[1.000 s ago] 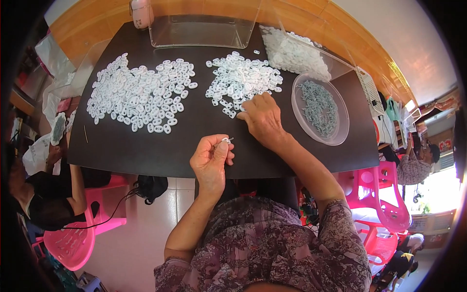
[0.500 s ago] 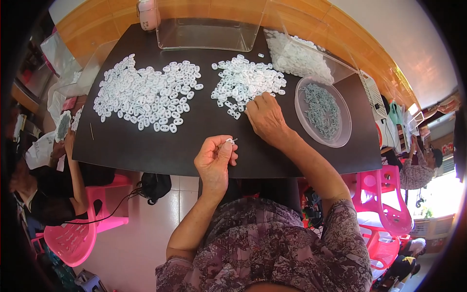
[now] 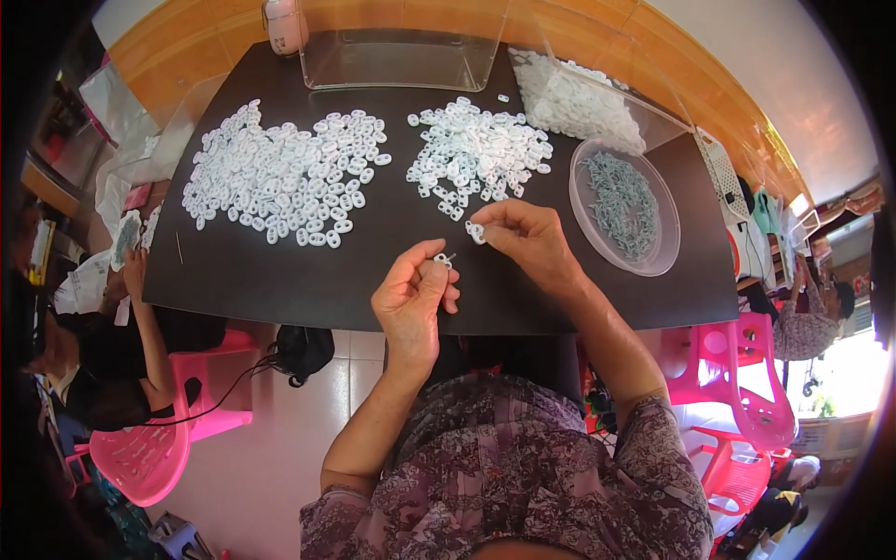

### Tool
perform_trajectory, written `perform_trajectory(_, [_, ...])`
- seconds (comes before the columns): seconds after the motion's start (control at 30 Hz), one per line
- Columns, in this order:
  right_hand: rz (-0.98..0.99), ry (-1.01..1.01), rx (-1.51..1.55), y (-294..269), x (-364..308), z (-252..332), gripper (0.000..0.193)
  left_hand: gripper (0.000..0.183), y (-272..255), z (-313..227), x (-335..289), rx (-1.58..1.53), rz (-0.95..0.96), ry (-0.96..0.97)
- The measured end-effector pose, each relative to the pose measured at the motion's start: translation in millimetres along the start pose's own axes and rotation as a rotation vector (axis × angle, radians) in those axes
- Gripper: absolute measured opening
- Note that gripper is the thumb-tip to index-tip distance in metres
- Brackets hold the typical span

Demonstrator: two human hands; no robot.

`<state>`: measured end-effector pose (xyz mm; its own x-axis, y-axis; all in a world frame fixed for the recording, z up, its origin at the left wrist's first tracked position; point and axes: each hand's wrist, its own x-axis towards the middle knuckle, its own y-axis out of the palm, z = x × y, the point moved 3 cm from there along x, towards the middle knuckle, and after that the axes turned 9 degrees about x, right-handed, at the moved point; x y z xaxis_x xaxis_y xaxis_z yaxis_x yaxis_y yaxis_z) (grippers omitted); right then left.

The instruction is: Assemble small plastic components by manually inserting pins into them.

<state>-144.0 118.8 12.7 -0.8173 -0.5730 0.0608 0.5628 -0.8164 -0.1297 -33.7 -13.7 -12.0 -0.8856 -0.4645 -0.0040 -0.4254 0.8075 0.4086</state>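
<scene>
My left hand (image 3: 413, 303) is closed above the table's near edge. Between its thumb and fingers is a small white oval piece (image 3: 441, 261) with a thin grey pin sticking out beside it. Just right of it, my right hand (image 3: 539, 250) pinches another white two-holed oval piece (image 3: 475, 232) at its fingertips. Beyond that hand lies a heap of loose white two-holed pieces (image 3: 481, 154). A larger pile of similar white ovals (image 3: 271, 177) spreads over the left side. To the right, a clear round bowl (image 3: 644, 267) holds many small grey-green pins (image 3: 618, 201).
Along the back of the dark table (image 3: 355, 294) stand a clear box (image 3: 401, 70), a pink cup (image 3: 285, 26) and a transparent container of white pieces (image 3: 579, 107). A thin stick (image 3: 179, 247) lies at far left. Another person's hand (image 3: 136, 266) works beyond that edge.
My right hand has drawn back from the white heap toward my left hand, with a white oval piece now visible in its fingertips. My left hand stays nearly in place.
</scene>
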Motion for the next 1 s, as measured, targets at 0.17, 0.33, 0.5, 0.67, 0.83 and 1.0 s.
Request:
perform_trajectory(0.17, [0.039,0.053,0.226,9.0,-7.9,5.6,0.018,0.018,2.3,0.5,-1.3,0.026,0.006,-0.019])
perform_trajectory(0.33, [0.065,0.078,0.337,12.5,-12.7,6.4,0.019,0.016,4.4,-1.2,-4.5,0.031,0.010,-0.019])
perform_trajectory(0.5, [0.068,0.072,0.345,16.6,-14.6,5.2,0.018,0.015,4.2,-2.2,-6.7,0.055,0.009,-0.044])
perform_trajectory(0.67, [0.088,0.047,0.366,20.7,-13.8,6.8,0.017,0.015,1.7,-1.5,-8.1,0.083,0.008,-0.092])
perform_trajectory(0.83, [0.100,0.023,0.226,21.4,-12.4,3.5,0.015,0.015,0.9,-1.8,-9.1,0.093,0.005,-0.097])
perform_trajectory(1.0, [0.110,0.013,0.179,23.7,-12.9,7.3,0.014,0.014,-0.6,-1.7,-9.4,0.126,0.008,-0.111])
